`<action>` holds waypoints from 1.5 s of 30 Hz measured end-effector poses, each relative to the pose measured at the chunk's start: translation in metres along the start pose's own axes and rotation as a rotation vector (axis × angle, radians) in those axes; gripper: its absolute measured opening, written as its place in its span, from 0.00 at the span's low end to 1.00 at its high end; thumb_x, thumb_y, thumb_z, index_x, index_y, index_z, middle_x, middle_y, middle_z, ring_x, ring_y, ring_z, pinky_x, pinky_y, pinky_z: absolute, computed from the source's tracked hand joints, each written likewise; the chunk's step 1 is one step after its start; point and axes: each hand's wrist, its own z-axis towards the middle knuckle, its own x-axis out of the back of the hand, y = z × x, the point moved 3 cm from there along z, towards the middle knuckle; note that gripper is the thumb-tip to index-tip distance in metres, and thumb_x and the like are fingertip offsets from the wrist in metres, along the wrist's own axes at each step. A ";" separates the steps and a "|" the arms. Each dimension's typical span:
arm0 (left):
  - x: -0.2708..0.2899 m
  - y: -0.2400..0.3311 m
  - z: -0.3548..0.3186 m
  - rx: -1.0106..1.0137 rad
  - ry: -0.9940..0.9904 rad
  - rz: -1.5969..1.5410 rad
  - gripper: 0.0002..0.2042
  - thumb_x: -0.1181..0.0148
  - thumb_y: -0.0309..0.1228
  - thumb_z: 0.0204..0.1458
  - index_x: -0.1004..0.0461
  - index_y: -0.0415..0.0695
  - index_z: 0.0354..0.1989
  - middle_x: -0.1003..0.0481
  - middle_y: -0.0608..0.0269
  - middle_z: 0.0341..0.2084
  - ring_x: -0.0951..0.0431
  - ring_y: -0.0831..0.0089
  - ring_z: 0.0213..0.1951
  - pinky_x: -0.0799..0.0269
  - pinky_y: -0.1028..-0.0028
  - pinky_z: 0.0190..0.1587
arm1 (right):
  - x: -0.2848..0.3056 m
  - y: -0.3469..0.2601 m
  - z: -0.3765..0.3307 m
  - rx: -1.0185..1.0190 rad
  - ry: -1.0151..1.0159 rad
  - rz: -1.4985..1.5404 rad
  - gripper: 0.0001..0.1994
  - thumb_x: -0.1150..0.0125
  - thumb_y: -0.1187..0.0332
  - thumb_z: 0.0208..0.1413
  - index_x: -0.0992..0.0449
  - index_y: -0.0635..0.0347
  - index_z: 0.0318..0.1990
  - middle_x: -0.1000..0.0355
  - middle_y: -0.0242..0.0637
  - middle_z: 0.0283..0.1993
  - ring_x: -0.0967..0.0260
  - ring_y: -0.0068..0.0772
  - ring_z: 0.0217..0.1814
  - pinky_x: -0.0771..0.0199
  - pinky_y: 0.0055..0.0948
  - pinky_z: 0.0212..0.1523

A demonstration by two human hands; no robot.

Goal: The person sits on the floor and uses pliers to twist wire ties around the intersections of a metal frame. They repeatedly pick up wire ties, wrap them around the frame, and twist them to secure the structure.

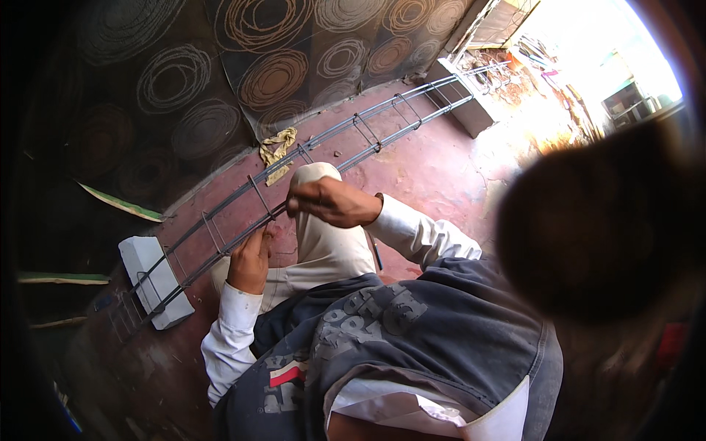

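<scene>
A long rebar cage [340,151] of several steel bars with square stirrups [261,197] runs diagonally in front of me. Just under its near bars, my left hand [250,263] has its fingers drawn together beside a stirrup; what they pinch is hidden. Above my raised knee, my right hand [334,202] is closed close to the same near bars. Its fingertips are slightly blurred, and anything in them is too small to tell. The cage rests on a pale block [156,283] at the left and a grey block [463,99] at the far right.
A yellow cloth [278,153] lies on the reddish floor [412,165] by the patterned wall covering [272,77]. Green-edged strips [121,202] are at the left. Loose sticks and scraps [540,66] lie near the bright opening. A large, dark, blurred object [596,228] blocks the right side.
</scene>
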 end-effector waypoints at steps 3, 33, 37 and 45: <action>-0.003 -0.001 0.000 0.002 0.052 0.173 0.08 0.45 0.24 0.56 0.26 0.38 0.42 0.23 0.45 0.33 0.23 0.45 0.37 0.29 0.55 0.37 | 0.008 0.005 0.011 0.008 0.196 -0.206 0.07 0.50 0.70 0.61 0.27 0.62 0.40 0.25 0.46 0.35 0.26 0.52 0.38 0.28 0.39 0.38; 0.194 -0.135 -0.231 0.019 0.204 0.969 0.15 0.39 0.23 0.48 0.23 0.50 0.46 0.25 0.59 0.27 0.22 0.59 0.28 0.26 0.63 0.30 | -0.080 0.014 0.047 0.205 0.119 -0.039 0.07 0.47 0.74 0.60 0.25 0.66 0.43 0.25 0.45 0.38 0.27 0.46 0.40 0.28 0.34 0.43; 0.167 -0.144 -0.272 0.187 0.469 0.950 0.04 0.40 0.27 0.51 0.25 0.50 0.34 0.25 0.58 0.22 0.22 0.57 0.24 0.27 0.60 0.26 | -0.062 0.022 0.034 0.100 0.034 -0.016 0.07 0.48 0.73 0.62 0.25 0.66 0.42 0.25 0.46 0.39 0.27 0.47 0.42 0.29 0.36 0.44; 0.259 -0.083 -0.274 0.669 0.305 1.416 0.15 0.40 0.35 0.53 0.28 0.49 0.49 0.23 0.56 0.39 0.23 0.59 0.43 0.32 0.56 0.46 | -0.094 0.015 0.056 0.256 -0.021 -0.123 0.08 0.44 0.71 0.58 0.25 0.58 0.44 0.24 0.41 0.40 0.26 0.45 0.39 0.31 0.36 0.45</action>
